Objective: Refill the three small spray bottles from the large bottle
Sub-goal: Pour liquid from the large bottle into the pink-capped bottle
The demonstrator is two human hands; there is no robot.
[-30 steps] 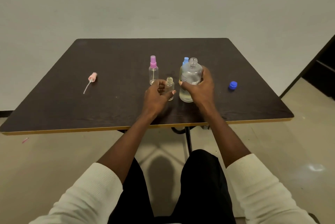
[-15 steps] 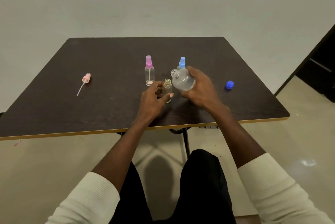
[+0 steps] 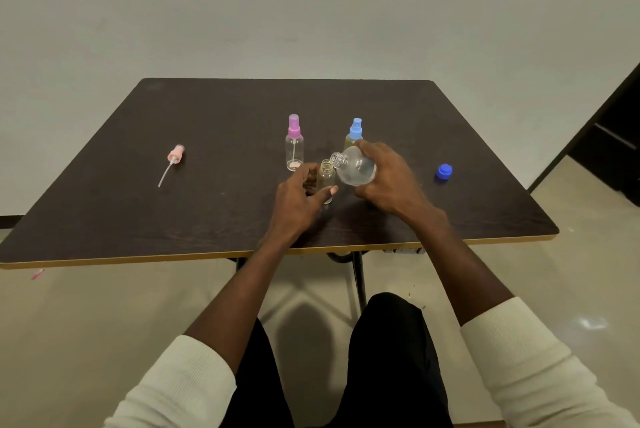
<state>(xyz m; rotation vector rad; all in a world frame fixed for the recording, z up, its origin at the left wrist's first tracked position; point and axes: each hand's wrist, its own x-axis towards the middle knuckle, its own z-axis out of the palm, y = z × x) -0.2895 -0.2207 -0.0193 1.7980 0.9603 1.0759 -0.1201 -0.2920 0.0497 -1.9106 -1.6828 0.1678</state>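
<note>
My right hand (image 3: 388,178) grips the large clear bottle (image 3: 355,168), tipped left with its open mouth right over the neck of a small uncapped bottle (image 3: 326,175). My left hand (image 3: 299,197) holds that small bottle upright on the dark table (image 3: 207,213). Behind it stands a small clear spray bottle with a purple-pink top (image 3: 294,143). A small bottle with a blue spray top (image 3: 355,132) stands behind the large bottle, partly hidden by it.
A pink spray head with its dip tube (image 3: 172,160) lies on the table at the left. A blue screw cap (image 3: 444,172) sits at the right. The table's front edge runs just below my wrists. A dark doorway is at the far right.
The large bottle went from upright on the table to lifted and tipped left, its mouth now lower and closer over the small open bottle. My left hand stayed on the small bottle.
</note>
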